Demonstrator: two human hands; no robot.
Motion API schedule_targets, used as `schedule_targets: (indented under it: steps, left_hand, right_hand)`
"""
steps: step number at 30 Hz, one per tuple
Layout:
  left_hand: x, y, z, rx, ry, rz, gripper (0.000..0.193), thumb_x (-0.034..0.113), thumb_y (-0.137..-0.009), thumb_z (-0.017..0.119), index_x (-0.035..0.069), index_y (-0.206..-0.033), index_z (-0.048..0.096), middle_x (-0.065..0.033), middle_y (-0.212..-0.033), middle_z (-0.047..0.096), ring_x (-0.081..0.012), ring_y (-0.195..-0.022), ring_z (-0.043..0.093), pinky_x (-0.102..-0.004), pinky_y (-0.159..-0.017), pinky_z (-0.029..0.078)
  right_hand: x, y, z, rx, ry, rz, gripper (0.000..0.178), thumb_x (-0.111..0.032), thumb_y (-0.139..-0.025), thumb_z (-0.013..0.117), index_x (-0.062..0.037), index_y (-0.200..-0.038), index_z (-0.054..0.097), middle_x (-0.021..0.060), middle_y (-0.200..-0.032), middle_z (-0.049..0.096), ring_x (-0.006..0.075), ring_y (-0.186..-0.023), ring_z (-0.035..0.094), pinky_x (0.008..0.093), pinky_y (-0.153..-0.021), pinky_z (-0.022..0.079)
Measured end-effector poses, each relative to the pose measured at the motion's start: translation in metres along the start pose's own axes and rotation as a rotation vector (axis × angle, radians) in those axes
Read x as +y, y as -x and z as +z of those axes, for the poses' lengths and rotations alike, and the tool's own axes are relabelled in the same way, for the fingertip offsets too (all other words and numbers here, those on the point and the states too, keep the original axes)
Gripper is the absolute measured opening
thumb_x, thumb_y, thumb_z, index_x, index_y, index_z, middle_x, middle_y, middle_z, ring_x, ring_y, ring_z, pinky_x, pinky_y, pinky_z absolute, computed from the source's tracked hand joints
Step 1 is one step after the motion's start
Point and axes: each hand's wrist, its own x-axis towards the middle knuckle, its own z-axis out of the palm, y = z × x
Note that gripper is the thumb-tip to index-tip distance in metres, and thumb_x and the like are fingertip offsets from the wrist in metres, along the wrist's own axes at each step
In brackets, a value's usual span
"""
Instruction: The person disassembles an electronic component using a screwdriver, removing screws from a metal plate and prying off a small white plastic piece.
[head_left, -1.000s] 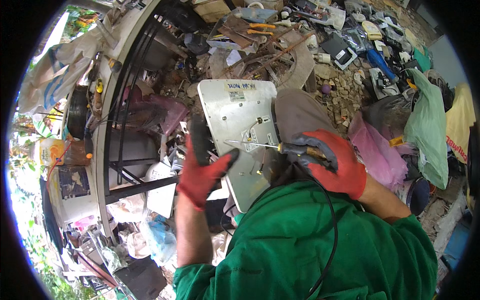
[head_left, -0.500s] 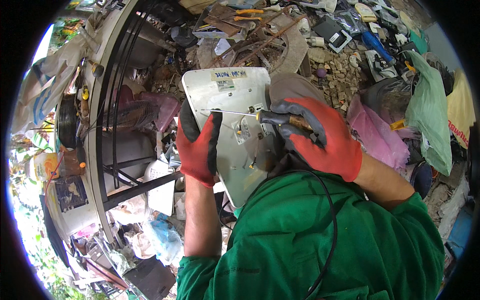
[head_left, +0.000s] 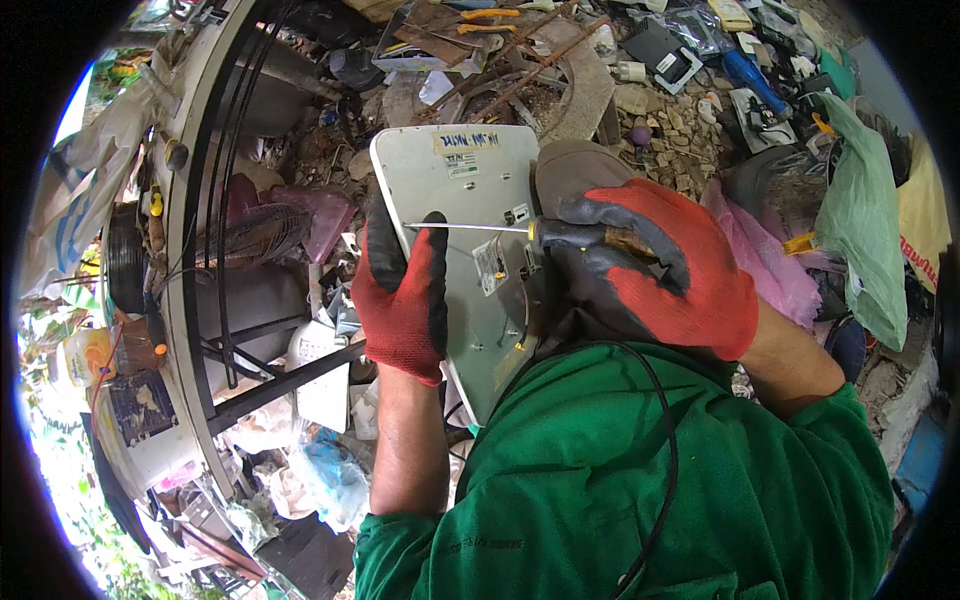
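Note:
My left hand (head_left: 405,295), in a red and black glove, grips the left edge of a flat whitish panel (head_left: 490,345) with rounded corners, labels and small screws. The panel leans upright against my lap. In my right hand (head_left: 675,265), gloved alike, is a screwdriver (head_left: 570,234) with a dark and wooden-looking handle and a long thin shaft. The shaft lies across the panel's face toward its left edge, and its tip is by my left thumb. Short wires with a small connector hang at the panel's right part.
A metal frame (head_left: 190,300) with dark bars stands at the left. Ahead lie a round stone-like slab (head_left: 585,90), an open tray of scraps (head_left: 430,50) and rubble. Pink plastic (head_left: 775,270) and a green bag (head_left: 865,220) are at the right. A black cable (head_left: 668,440) runs over my green shirt.
The panel has turned slightly and its lower end has shifted right. My right hand has moved a little right and down with the screwdriver, whose tip stays near the panel's left edge.

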Motion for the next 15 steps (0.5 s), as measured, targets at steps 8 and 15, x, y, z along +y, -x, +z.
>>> schedule_targets:
  steps: [8,15]
  left_hand:
    - [-0.005,0.002,0.001,0.003,0.122,-0.007,0.036,0.001,-0.093,0.063,-0.001,-0.128,0.059,-0.0083,-0.115,0.067,-0.0130,-0.099,0.064,-0.0264,-0.086,0.052]
    - [-0.005,0.005,0.000,0.020,0.039,-0.026,0.034,0.006,-0.096,0.060,-0.001,-0.129,0.058,-0.0067,-0.115,0.066,-0.0118,-0.100,0.062,-0.0249,-0.089,0.048]
  right_hand:
    - [0.000,-0.008,-0.003,-0.038,-0.280,0.185,0.034,-0.010,-0.084,0.064,0.0015,-0.116,0.060,0.0166,-0.099,0.068,0.0228,-0.090,0.068,0.0331,-0.079,0.053]
    - [0.007,-0.054,-0.038,-0.439,-0.293,0.345,0.026,-0.015,-0.091,0.058,-0.0008,-0.112,0.065,0.0148,-0.092,0.070,0.0204,-0.084,0.066,0.0331,-0.075,0.051]
